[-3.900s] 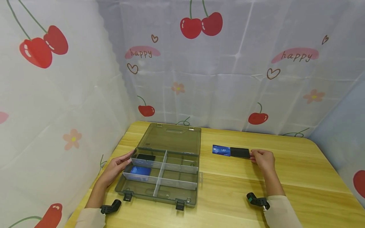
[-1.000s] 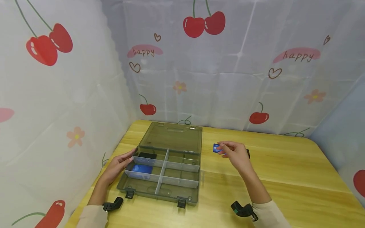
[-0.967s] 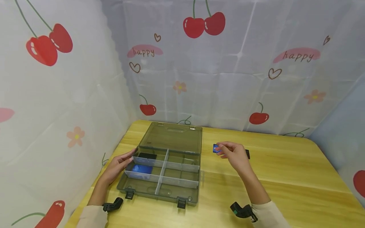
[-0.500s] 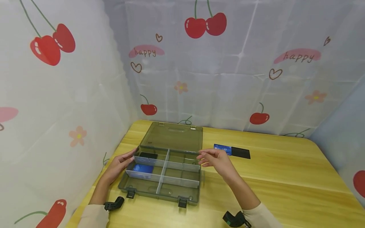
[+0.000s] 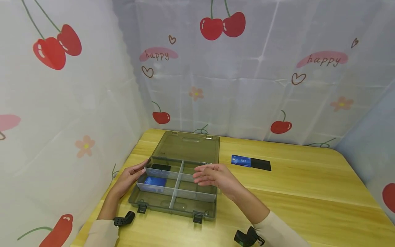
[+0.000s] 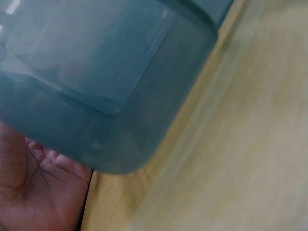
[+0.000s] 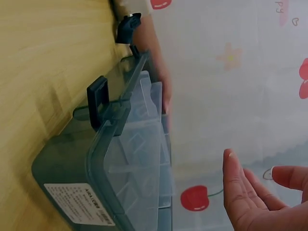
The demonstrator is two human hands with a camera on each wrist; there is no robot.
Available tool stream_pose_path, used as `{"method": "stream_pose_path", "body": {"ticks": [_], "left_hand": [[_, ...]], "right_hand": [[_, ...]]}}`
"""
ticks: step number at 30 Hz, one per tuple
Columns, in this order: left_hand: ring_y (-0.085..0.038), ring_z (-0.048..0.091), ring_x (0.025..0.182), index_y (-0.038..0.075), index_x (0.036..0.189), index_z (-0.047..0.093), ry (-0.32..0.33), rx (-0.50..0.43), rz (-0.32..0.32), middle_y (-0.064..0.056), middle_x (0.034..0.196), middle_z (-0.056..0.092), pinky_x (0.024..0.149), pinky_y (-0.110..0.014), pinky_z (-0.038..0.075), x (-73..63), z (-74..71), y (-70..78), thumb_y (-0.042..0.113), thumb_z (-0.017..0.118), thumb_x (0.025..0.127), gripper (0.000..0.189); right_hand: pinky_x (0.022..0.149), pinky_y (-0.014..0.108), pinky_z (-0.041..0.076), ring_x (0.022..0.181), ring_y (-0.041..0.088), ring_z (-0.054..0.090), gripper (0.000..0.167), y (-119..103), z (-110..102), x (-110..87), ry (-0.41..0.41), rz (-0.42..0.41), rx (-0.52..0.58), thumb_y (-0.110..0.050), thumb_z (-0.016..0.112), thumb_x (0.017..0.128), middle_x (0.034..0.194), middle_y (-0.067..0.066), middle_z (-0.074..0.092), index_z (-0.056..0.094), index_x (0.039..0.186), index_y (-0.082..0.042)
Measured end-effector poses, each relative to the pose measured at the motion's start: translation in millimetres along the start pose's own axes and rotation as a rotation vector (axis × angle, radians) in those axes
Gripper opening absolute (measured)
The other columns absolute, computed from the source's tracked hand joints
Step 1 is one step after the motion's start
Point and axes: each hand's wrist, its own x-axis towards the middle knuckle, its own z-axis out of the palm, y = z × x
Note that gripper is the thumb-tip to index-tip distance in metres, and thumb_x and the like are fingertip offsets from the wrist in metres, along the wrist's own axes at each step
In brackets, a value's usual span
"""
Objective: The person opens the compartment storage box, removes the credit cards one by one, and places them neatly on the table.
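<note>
As the head view looks down, my left hand [image 5: 128, 178] lays outstretched fingers on the open box [image 5: 166, 211] near the tabletop's [image 5: 308, 178] left edge, seemingly steadying it. A divider [image 5: 168, 175] separates a black card [image 5: 161, 167] from a blue card [image 5: 155, 181], perhaps by colour. My right hand [image 5: 216, 176] hovers above, extended. A VIP card [image 5: 241, 161] adjoins a dark card [image 5: 260, 164] toward the far edge.

Left wrist view: my palm beside the box; fingertips hidden.

Right wrist view: my fingers hold nothing.
</note>
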Motion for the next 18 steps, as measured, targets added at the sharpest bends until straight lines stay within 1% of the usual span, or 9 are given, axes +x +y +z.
{"method": "stream_pose_path", "body": {"ticks": [5,6,8,10,12,13,15,17,18], "left_hand": [[-0.031,0.017,0.152,0.012,0.158,0.038,0.007,-0.002,-0.015,-0.006,0.164,0.030,0.116,-0.045,0.024,-2.0,1.0,2.2,0.026,0.054,0.107,0.055],[-0.030,0.017,0.152,0.013,0.158,0.038,0.008,-0.007,-0.017,-0.006,0.164,0.031,0.117,-0.043,0.025,-2.5,1.3,2.4,0.026,0.054,0.107,0.055],[-0.031,0.017,0.152,0.013,0.158,0.038,0.007,-0.013,-0.014,-0.006,0.164,0.030,0.117,-0.047,0.024,-3.2,1.5,2.6,0.026,0.054,0.107,0.055],[-0.031,0.017,0.152,0.012,0.158,0.039,0.007,-0.013,-0.013,-0.006,0.164,0.031,0.116,-0.043,0.026,-2.8,1.4,2.2,0.026,0.054,0.107,0.055],[-0.030,0.017,0.152,0.013,0.158,0.039,0.007,-0.013,-0.016,-0.006,0.164,0.031,0.114,-0.032,0.030,-1.7,1.0,1.9,0.027,0.054,0.107,0.055],[-0.031,0.017,0.152,0.013,0.158,0.039,0.007,-0.011,-0.015,-0.006,0.164,0.031,0.114,-0.032,0.030,-1.1,0.8,1.7,0.027,0.054,0.107,0.054],[-0.031,0.017,0.152,0.014,0.158,0.039,0.005,-0.008,-0.014,-0.005,0.164,0.031,0.109,-0.020,0.033,0.3,0.3,0.8,0.027,0.054,0.107,0.055],[-0.032,0.017,0.152,0.013,0.158,0.039,0.003,-0.003,-0.008,-0.006,0.164,0.031,0.105,-0.014,0.034,1.2,-0.5,0.1,0.027,0.054,0.107,0.054],[-0.033,0.017,0.152,0.013,0.158,0.039,0.001,0.000,-0.002,-0.007,0.164,0.031,0.104,-0.013,0.034,1.5,-0.9,-0.4,0.026,0.054,0.107,0.054]], "right_hand": [[0.097,0.041,0.054,0.113,0.034,0.068,0.038,-6,14,10.9,-0.045,0.044,0.044,-0.016,0.056,0.105,0.127,0.030,0.064,0.060,0.132,0.010],[0.098,0.042,0.053,0.114,0.035,0.067,0.037,-7,16,13.8,-0.053,0.054,0.048,-0.015,0.056,0.105,0.128,0.030,0.063,0.060,0.133,0.010],[0.102,0.045,0.050,0.118,0.037,0.065,0.039,-8,22,19.0,-0.081,0.066,0.063,-0.014,0.053,0.106,0.131,0.031,0.061,0.057,0.135,0.012],[0.103,0.045,0.049,0.121,0.039,0.063,0.039,-8,27,24.2,-0.112,0.087,0.096,-0.013,0.049,0.108,0.133,0.032,0.060,0.055,0.137,0.013],[0.104,0.046,0.048,0.124,0.041,0.060,0.040,-7,32,29.1,-0.138,0.118,0.142,-0.012,0.046,0.108,0.135,0.034,0.058,0.053,0.138,0.014],[0.104,0.045,0.047,0.126,0.042,0.058,0.040,-7,35,30.9,-0.152,0.130,0.164,-0.012,0.044,0.109,0.136,0.034,0.056,0.052,0.138,0.015],[0.104,0.044,0.048,0.127,0.042,0.057,0.040,-6,40,35.5,-0.158,0.163,0.198,-0.013,0.044,0.109,0.137,0.035,0.055,0.053,0.137,0.014],[0.106,0.045,0.047,0.128,0.042,0.056,0.042,-5,45,40.2,-0.155,0.180,0.203,-0.014,0.045,0.109,0.138,0.035,0.054,0.051,0.138,0.015],[0.106,0.045,0.046,0.129,0.042,0.056,0.043,-4,48,42.8,-0.152,0.186,0.196,-0.015,0.045,0.109,0.139,0.036,0.053,0.050,0.138,0.016]]}}
